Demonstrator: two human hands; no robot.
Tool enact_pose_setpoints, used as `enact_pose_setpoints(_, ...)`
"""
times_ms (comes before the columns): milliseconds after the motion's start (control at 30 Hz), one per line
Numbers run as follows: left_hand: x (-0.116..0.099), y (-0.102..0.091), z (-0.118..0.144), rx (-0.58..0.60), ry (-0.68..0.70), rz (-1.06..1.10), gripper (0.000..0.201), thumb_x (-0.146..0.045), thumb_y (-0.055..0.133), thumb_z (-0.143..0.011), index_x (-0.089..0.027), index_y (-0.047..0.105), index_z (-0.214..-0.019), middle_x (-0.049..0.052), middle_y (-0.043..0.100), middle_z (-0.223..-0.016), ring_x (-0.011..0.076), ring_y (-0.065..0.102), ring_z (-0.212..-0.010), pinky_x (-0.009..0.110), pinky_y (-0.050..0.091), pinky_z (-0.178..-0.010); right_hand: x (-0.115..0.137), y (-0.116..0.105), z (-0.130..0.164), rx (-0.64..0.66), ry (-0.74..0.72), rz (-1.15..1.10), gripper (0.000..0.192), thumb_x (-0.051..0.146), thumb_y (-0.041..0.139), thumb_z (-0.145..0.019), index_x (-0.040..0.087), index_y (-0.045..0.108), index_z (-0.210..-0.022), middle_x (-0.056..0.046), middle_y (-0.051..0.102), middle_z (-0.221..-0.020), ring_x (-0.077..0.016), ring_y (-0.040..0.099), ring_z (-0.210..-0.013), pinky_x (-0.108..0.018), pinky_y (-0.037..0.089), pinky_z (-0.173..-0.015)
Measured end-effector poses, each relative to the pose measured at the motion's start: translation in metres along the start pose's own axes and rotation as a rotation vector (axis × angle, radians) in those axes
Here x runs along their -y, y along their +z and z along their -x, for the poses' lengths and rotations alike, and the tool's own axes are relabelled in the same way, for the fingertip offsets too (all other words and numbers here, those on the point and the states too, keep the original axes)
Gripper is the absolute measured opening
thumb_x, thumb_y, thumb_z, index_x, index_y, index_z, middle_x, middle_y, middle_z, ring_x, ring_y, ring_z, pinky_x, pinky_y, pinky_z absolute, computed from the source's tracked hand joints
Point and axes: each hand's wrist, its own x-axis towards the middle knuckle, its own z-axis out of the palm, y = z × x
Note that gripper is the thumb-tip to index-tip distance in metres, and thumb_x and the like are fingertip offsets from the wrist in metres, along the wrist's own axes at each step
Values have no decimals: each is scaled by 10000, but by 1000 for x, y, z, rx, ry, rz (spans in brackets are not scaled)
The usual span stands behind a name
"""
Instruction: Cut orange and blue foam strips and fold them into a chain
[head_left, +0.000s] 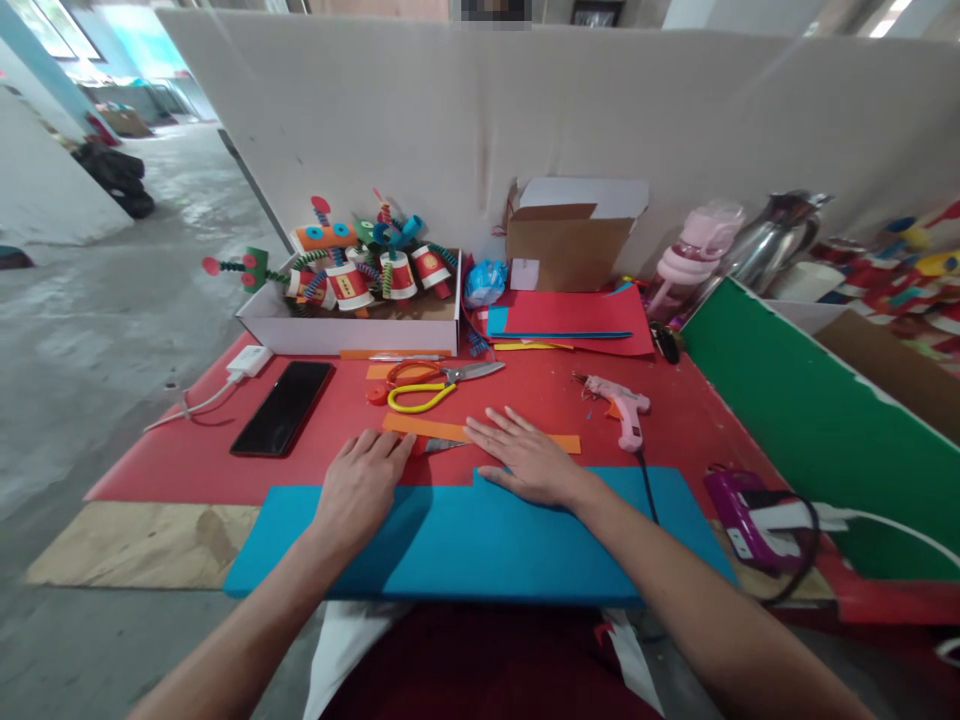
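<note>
A blue sheet, probably foam or stiff paper, is lying flat across the near edge of the red table, hanging slightly over toward the person. It looks light, bendy and easy to crease, so pressing it flat with the palms or pinching an edge would likely serve best. Both hands are lying open on its far edge: the left hand is resting palm down at the notched corner, the right hand is spreading its fingers across onto an orange strip. Scissors and a glue gun are sitting just beyond, untouched.
</note>
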Motion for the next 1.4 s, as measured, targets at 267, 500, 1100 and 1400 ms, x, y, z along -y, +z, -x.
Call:
enact_pose_setpoints(267,-5,-2,0,-15,6,33,454,-37,390,-832,-155,575,-1230,123,644,-1120,266,556,-988,381,433,-826,0,0,0,-1,-5,-7,642,594,253,-923,255,225,-1468,1,268,-1524,-235,123,-1435,-476,115,-1174)
enact_pose_setpoints(500,-3,-4,4,-33,14,36,448,-33,409,-824,-150,577,-1223,132,650,-1097,273,562,-985,395,439,-816,-1,1,1,-6,-8,0,644,584,247,-930,245,199,-1475,0,253,-1528,-234,121,-1435,-471,109,-1177)
enact_pose_setpoints(1100,3,-7,3,-26,-9,-44,432,-47,385,-840,-144,582,-1212,127,660,-1045,265,566,-924,376,422,-754,-3,3,0,-18,-15,-9,648,593,242,-926,264,168,-1480,-2,243,-1532,-244,120,-1434,-488,116,-1172)
enact_pose_setpoints(1400,-8,-9,0,-10,0,-31,428,-44,385,-846,-127,580,-1217,141,654,-1019,271,570,-907,390,418,-760,5,2,-2,-16,35,-25,701,602,275,-915,183,214,-1473,-50,237,-1531,-236,125,-1434,-462,96,-1181)
